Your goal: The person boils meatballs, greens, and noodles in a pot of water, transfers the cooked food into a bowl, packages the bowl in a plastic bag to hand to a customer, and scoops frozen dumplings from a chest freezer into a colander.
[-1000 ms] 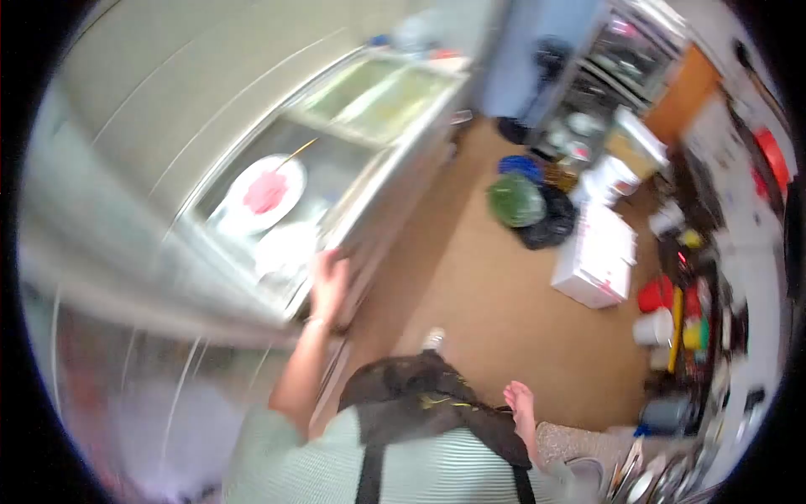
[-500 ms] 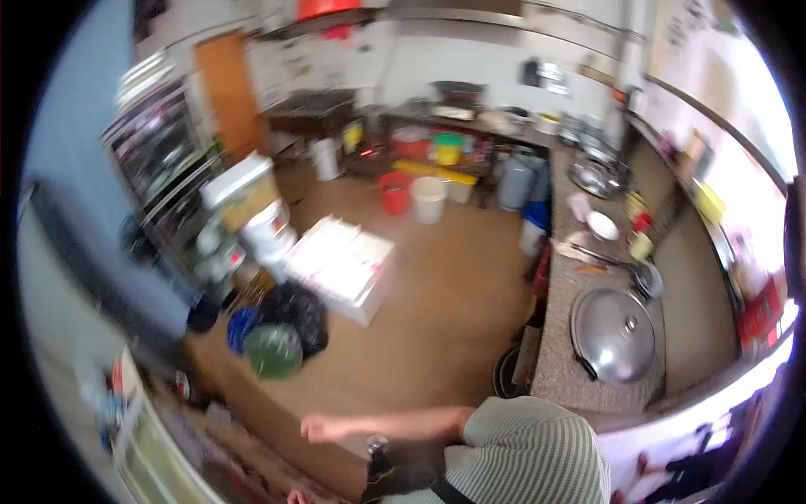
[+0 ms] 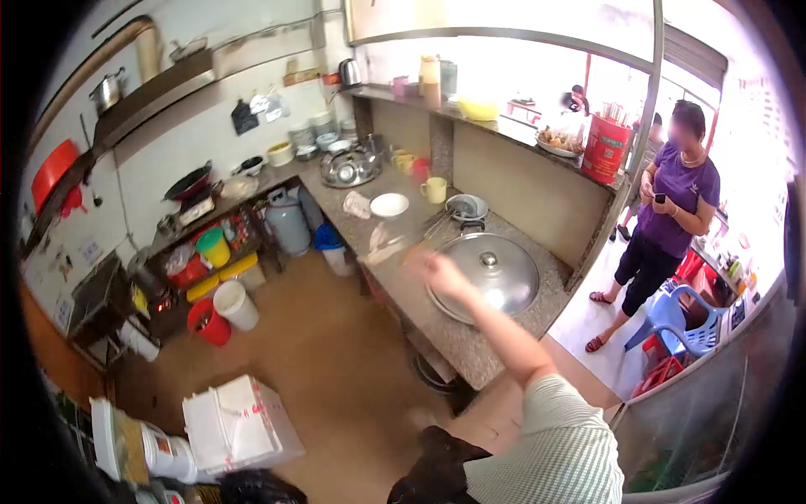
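Note:
My right hand (image 3: 438,274), on a bare forearm from a striped sleeve, reaches over the granite counter. Motion smears its fingers, so I cannot tell what, if anything, is in them. Beside it is a big pan with a domed metal lid (image 3: 489,270), partly covered by my forearm. Just beyond the hand lie a pale flat item (image 3: 388,249) and thin dark utensils reaching toward a metal bowl (image 3: 467,207). A white bowl (image 3: 389,205) and a yellow mug (image 3: 434,190) stand farther back. My left hand is out of view.
A person in a purple top (image 3: 678,189) stands beyond the counter, near a blue plastic chair (image 3: 684,319). On the floor are a white foam box (image 3: 235,424), a red bucket (image 3: 208,322) and a white bucket (image 3: 236,305). A gas cylinder (image 3: 288,223) stands under the counter.
The view has swung right toward the counter and the person beyond it. My right hand has gone from above the floor to over the counter; my left fingertips have left the view.

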The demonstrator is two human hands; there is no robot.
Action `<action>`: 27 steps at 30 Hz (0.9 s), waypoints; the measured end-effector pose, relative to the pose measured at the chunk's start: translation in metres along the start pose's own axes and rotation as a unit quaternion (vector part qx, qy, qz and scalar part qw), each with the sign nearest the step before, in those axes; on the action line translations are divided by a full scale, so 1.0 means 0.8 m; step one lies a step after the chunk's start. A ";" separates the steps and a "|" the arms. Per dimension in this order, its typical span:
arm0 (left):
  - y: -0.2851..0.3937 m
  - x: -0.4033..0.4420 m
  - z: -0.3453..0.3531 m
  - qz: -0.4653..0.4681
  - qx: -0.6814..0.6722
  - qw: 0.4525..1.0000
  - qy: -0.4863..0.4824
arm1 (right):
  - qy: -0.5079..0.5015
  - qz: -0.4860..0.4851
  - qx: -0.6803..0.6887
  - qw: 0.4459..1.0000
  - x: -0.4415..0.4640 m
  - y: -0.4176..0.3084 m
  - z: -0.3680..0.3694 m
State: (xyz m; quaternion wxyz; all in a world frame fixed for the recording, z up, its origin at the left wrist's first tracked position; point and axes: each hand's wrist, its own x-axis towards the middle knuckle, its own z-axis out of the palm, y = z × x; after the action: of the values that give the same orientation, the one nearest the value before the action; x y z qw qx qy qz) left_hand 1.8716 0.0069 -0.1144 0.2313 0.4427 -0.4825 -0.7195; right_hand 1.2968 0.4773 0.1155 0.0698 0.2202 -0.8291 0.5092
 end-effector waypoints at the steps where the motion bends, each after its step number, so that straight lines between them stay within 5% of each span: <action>1: 0.022 0.003 0.073 0.110 -0.015 0.991 -0.070 | 0.074 -0.025 0.012 0.997 0.040 0.023 -0.045; 4: -0.007 0.132 0.196 0.156 0.380 0.905 -0.107 | 0.187 -0.022 0.000 0.982 0.135 0.059 -0.169; 11: -0.057 0.211 0.558 0.086 0.308 0.887 -0.333 | 0.320 -0.035 -0.074 0.944 0.316 0.114 -0.343; 14: -0.022 0.266 0.657 0.098 0.384 0.824 -0.405 | 0.350 -0.053 -0.214 0.911 0.375 0.134 -0.380; 24: 0.040 0.455 0.931 0.140 0.376 0.763 -0.506 | 0.349 -0.006 -0.393 0.851 0.534 0.132 -0.425; 27: 0.099 0.456 1.035 0.171 0.408 0.697 -0.564 | 0.325 0.028 -0.426 0.844 0.594 0.136 -0.425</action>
State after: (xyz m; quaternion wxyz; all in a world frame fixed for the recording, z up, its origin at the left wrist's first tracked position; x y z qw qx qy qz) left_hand 0.9688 0.1010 -0.0762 -0.1689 -0.0850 -0.8362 -0.5148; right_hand 0.7882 0.6765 0.3489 0.4079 -0.0332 -0.9000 0.1498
